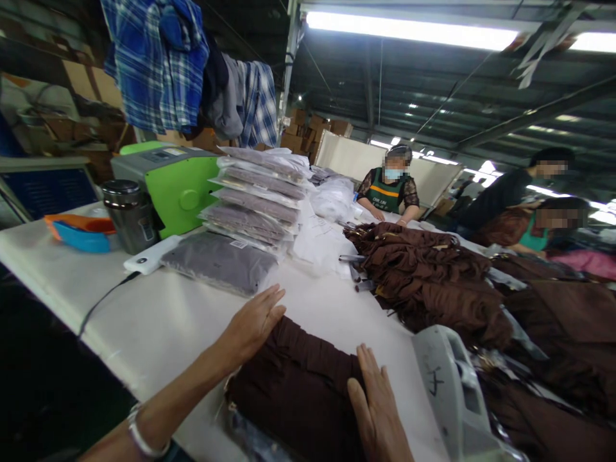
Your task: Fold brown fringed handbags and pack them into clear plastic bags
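Observation:
A folded dark brown garment (298,391) lies on the white table in front of me, with clear plastic showing under its lower left edge. At its upper left corner is my left hand (255,324), fingers stretched out and laid along the edge. My right hand (378,404) rests against the garment's right side, its fingers straight and the thumb apart. Neither hand is closed round anything. Just beyond the garment sits a bagged grey garment (221,260), and behind that rises a stack of bagged garments (260,199).
Brown garments (433,276) are heaped at the right, near a grey-white plastic device (452,391). At the left stand a dark flask (129,215), a green machine (180,189), a white device (151,255) with a cable and an orange-blue tape dispenser (84,232). People work across the table.

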A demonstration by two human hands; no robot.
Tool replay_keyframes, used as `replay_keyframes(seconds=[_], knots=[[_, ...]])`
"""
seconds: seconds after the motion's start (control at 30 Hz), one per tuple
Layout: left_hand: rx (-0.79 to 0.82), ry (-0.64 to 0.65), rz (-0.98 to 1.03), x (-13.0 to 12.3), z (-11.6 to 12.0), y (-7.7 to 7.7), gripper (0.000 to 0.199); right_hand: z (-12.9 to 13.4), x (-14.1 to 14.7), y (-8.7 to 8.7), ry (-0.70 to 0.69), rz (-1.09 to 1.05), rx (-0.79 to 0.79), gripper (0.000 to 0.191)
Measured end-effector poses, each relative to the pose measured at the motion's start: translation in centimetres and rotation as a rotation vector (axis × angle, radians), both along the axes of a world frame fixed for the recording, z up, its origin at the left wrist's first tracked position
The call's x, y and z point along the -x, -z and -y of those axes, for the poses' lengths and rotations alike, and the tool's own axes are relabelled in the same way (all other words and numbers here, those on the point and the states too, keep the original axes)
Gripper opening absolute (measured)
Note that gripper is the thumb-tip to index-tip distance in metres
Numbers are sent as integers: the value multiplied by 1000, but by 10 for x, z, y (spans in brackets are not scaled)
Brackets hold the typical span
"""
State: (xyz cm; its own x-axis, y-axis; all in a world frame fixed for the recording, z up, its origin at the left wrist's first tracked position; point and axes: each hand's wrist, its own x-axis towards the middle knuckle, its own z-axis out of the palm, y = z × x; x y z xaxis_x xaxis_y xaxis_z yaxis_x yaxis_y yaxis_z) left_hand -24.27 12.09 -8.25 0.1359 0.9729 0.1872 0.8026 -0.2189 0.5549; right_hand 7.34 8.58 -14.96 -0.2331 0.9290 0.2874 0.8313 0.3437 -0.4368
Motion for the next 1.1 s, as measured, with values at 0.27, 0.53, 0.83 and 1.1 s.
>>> replay_keyframes(seconds=[0.27,0.53,0.83,1.1], knots=[[160,178,-60,-4,14,20,67,3,12,-6,-69,91,65,58],[-68,198,-129,-6,20,0,46,6,17,-15,-116,186,45,58],[-148,414,-205,-4,19,32,44,19,49,-25,-197,272,120,66],[-227,323,-106,-10,11,8,36,-12,11,-39,-37,-18,84,59]])
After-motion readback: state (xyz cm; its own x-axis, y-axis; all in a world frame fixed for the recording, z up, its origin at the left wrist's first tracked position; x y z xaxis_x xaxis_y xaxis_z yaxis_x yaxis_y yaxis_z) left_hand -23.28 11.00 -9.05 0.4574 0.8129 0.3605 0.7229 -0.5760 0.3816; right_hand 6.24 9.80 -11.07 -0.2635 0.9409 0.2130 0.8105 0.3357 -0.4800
